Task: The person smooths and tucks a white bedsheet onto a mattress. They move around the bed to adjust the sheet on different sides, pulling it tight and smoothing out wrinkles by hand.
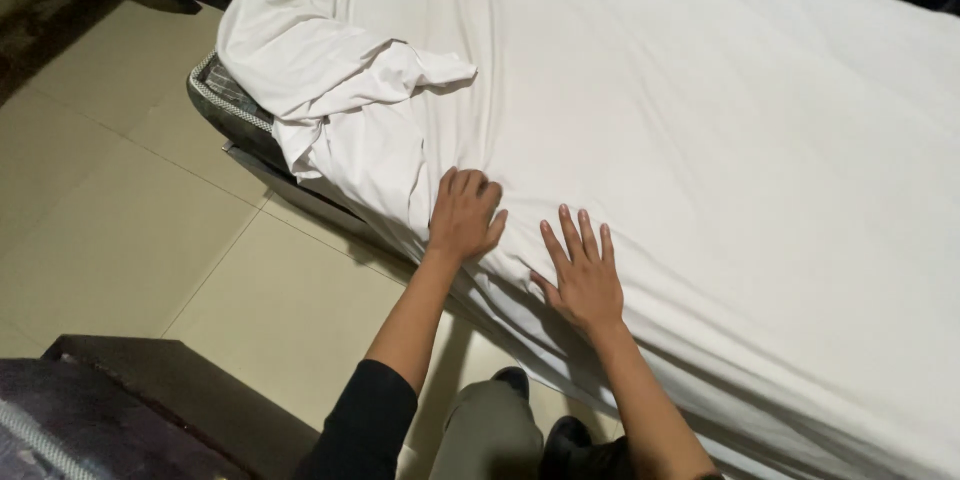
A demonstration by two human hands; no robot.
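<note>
Smoothing step: left hand (464, 215), fingers curled, bunches the white cotton bedsheet (650, 120) at centre frame, right hand (583, 275) splayed flat beside it; the rumpled upper-left corner probably needs tucking next.

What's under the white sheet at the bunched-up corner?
The mattress corner shows bare under the pulled-back white sheet, above the bed base. Elsewhere the sheet covers everything, with both hands on it.
</note>
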